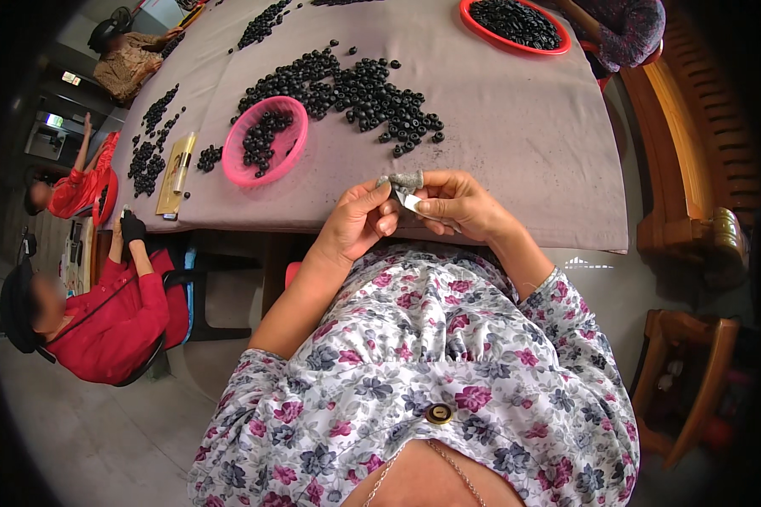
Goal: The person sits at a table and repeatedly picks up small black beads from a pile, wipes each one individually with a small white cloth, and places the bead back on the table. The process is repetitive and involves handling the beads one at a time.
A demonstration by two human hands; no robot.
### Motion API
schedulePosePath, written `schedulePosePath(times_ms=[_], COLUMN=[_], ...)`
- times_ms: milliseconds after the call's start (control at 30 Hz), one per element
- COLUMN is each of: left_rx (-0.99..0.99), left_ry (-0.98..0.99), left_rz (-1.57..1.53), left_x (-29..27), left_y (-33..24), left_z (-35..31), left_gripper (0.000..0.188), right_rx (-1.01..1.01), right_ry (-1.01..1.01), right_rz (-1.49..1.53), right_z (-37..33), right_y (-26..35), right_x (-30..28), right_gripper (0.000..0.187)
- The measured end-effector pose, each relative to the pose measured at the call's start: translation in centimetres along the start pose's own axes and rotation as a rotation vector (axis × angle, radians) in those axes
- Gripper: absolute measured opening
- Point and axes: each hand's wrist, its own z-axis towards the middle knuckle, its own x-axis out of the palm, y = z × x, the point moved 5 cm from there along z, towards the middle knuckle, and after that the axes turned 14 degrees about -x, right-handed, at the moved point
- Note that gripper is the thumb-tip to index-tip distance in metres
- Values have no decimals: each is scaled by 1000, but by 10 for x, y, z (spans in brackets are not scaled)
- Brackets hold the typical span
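My left hand (357, 221) and my right hand (465, 205) meet just in front of the table's near edge. A small white strip (411, 202) is pinched between my right thumb and fingers. A grey fingertip cover (408, 179) sits on my right index finger. My left thumb and fingers are closed in a pinch against the tip of that cover; what they hold is too small to make out. Beyond my hands lies a spread of round black beads (380, 101). A pink plastic basket (299, 144) with more black beads stands to the left.
A mauve cloth (516, 135) covers the table. A red tray (467, 19) of dark pieces stands at the far right. A yellow packet (168, 196) lies left of the basket. Several people sit around; a wooden bench (681, 93) and stool (703, 372) are at right.
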Motion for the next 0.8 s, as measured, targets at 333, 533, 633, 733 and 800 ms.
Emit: schedulePosePath(times_ms=[333,533,633,733,800], left_rx=[-24,-81,-78,-78,-73], left_ry=[57,115,111,104,111], left_rz=[-47,-128,-131,-113,-110], left_x=[-1,-3,-7,-6,-4], left_y=[3,7,8,7,7], left_z=[1,3,4,2,1], left_gripper=[19,20,20,19,19], right_rx=[2,-7,-6,14,39], right_ry=[-14,-12,-27,-52,-74], right_rz=[-7,-9,-33,-51,-55], right_z=[0,0,0,-1,-2], right_y=[2,-2,-1,-2,-4], right_x=[1,-2,-1,-2,-5], right_gripper=[27,24,21,19,19])
